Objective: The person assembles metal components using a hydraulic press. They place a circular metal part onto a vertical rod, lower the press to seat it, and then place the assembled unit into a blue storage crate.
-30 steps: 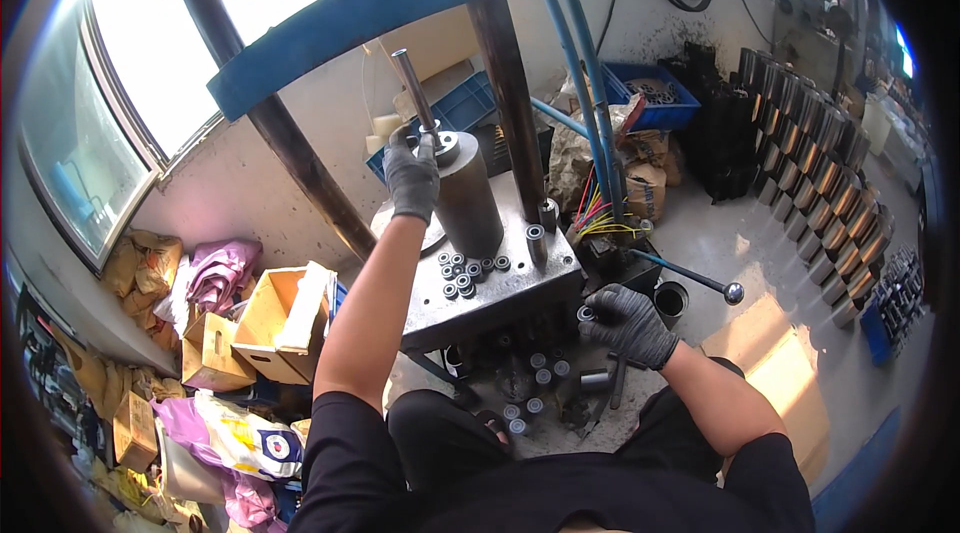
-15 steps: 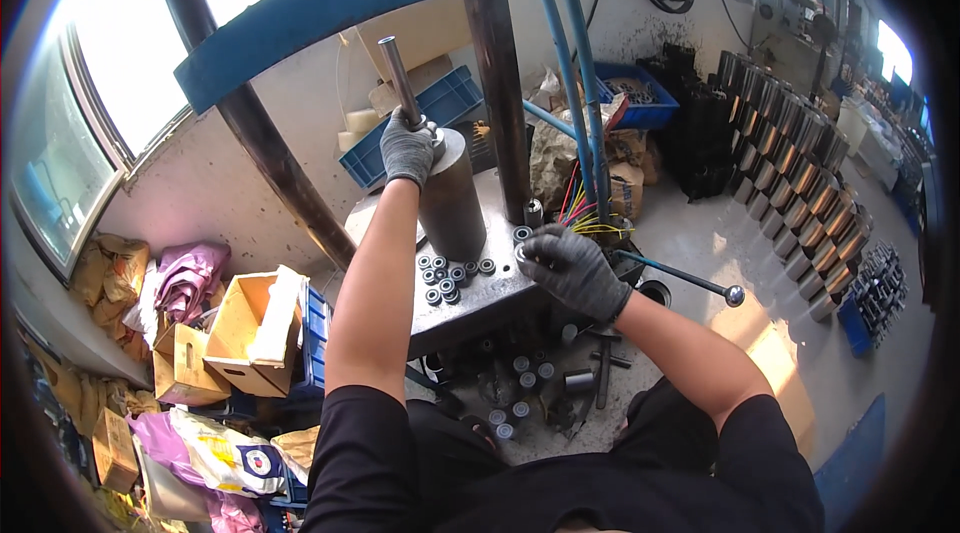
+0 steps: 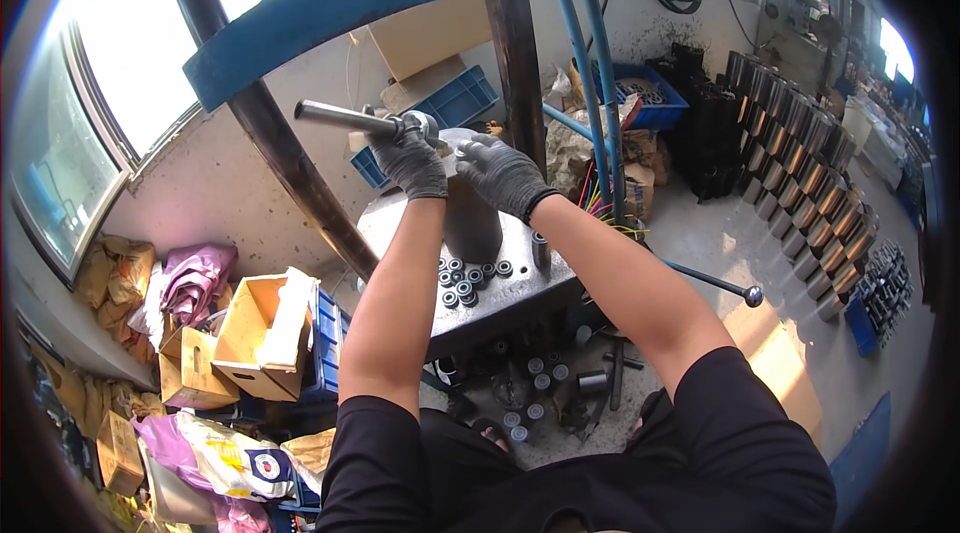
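My left hand, in a grey glove, is closed around a steel rod. The rod lies tilted almost level, its free end pointing left and a wider round part at its other end. Over the top of an upright dark metal cylinder is my right hand, also gloved, fingers bent and close together. Whatever its fingertips hold is hidden. The cylinder stands on a metal press table. Several small bearings sit at its foot, and a small upright pin stands beside my right forearm.
A blue press beam crosses above on dark posts. A ball-ended lever sticks out to the right. Stacked metal cylinders line the right side. Wooden boxes stand at left; short metal parts lie on the floor below.
The rod has gone from upright over the cylinder to tilted left, off its top. My right hand has moved from the table's right side up to the cylinder's top.
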The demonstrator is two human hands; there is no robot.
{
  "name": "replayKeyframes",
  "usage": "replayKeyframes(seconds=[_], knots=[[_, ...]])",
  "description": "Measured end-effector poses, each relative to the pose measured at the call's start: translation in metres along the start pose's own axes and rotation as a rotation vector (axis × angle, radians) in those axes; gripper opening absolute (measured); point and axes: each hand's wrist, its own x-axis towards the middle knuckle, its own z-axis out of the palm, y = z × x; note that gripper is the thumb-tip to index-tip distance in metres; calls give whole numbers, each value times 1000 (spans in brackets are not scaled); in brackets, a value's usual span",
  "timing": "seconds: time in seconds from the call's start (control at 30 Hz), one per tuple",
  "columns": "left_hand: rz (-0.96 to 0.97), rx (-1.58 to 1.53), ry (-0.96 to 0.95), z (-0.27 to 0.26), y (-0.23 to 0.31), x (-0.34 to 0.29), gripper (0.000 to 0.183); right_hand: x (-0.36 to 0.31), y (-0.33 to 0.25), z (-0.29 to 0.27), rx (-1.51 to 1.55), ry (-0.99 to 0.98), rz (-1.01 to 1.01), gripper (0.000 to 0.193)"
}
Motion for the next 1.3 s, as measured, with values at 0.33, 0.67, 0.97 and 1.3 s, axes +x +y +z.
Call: replayKeyframes(seconds=[0.33,0.67,0.97,1.3], knots=[[-60,-160,239,-19,-9,16,32,-176,-52,-170,101,-77,-221,28],[-10,99,42,-23,-18,18,28,-257,-1,-310,-678,-553,-186,18],[-16,244,-56,-12,-7,21,26,-150,32,-280,-612,39,-342,21],[20,708,-282,4,3,55,23,-77,74,-268,-630,43,-40,15]])
